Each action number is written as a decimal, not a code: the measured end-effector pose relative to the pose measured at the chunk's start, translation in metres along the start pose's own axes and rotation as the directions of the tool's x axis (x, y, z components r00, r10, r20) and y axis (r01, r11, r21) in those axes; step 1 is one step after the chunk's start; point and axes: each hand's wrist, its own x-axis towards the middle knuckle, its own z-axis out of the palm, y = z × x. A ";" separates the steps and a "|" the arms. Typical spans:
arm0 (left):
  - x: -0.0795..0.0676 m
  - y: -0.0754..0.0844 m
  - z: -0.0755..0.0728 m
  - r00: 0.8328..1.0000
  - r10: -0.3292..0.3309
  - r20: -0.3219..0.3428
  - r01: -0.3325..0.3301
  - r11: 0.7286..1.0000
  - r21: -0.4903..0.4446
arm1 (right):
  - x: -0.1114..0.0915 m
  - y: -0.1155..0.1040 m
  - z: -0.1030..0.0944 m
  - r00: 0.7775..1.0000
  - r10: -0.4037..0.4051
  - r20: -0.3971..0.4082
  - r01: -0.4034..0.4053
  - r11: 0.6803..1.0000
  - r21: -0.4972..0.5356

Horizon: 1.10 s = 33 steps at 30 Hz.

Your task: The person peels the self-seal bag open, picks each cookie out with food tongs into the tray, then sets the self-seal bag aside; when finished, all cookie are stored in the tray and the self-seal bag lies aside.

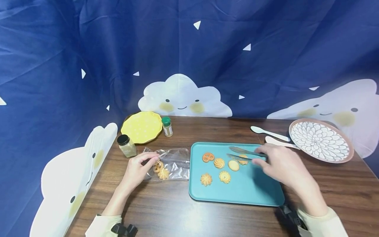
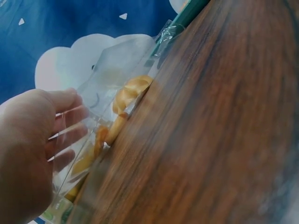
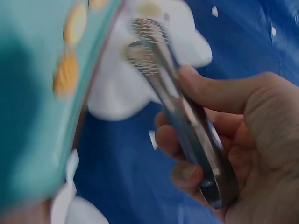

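Observation:
My left hand (image 1: 140, 169) pinches the upper edge of a clear plastic bag (image 1: 179, 161) that lies on the table. Several cookies (image 2: 132, 92) are inside the bag, one of them pretzel-shaped. In the right wrist view, my right hand (image 3: 261, 126) grips metal tongs (image 3: 194, 123) with their tips slightly apart and nothing between them. From the head view, the tongs reach over a teal tray (image 1: 245, 191). On the tray lie several cookies, among them a pretzel (image 1: 208, 157), a smooth oval one (image 1: 233, 165) and a flower-shaped one (image 1: 206, 179).
Behind the left hand stand a black-lidded jar (image 1: 127, 146), a yellow plate (image 1: 142, 127) and a green-capped shaker (image 1: 167, 127). To the right are a pale spoon (image 1: 270, 133), another white utensil (image 1: 279, 142) and a petal-patterned plate (image 1: 321, 141). A blue curtain (image 1: 183, 39) hangs behind the table.

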 end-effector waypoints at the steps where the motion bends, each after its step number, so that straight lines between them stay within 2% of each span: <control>1: 0.000 0.000 0.000 1.000 -0.002 0.001 0.002 1.000 -0.001 | 0.003 -0.006 0.005 0.999 -0.028 -0.020 0.028 0.999 0.016; 4: -0.001 -0.001 0.000 1.000 -0.006 0.001 0.006 1.000 -0.004 | 0.013 -0.028 0.022 0.995 -0.098 -0.029 0.100 0.992 0.073; 9: 0.000 -0.004 0.001 1.000 0.015 -0.014 -0.015 1.000 0.004 | 0.031 -0.060 0.039 0.989 -0.147 0.009 0.144 0.979 0.146; 15: 0.001 -0.003 0.000 0.999 0.036 -0.021 -0.036 0.999 0.004 | 0.048 -0.092 0.054 0.980 -0.196 0.036 0.190 0.972 0.136; 21: 0.000 -0.001 -0.001 0.999 0.034 -0.018 -0.034 0.999 0.000 | 0.056 -0.123 0.078 0.974 -0.222 0.050 0.216 0.971 0.098; 24: 0.000 0.000 -0.001 0.999 0.045 -0.021 -0.045 0.999 0.000 | 0.058 -0.129 0.085 0.972 -0.227 0.068 0.221 0.972 0.080; 27: 0.001 -0.001 -0.002 0.998 0.055 -0.029 -0.055 0.998 -0.010 | 0.060 -0.127 0.083 0.972 -0.225 0.067 0.218 0.971 0.102; 33: 0.000 0.000 -0.003 0.999 0.041 -0.022 -0.042 0.999 -0.019 | 0.062 -0.108 0.071 0.987 -0.157 -0.040 0.160 0.980 0.117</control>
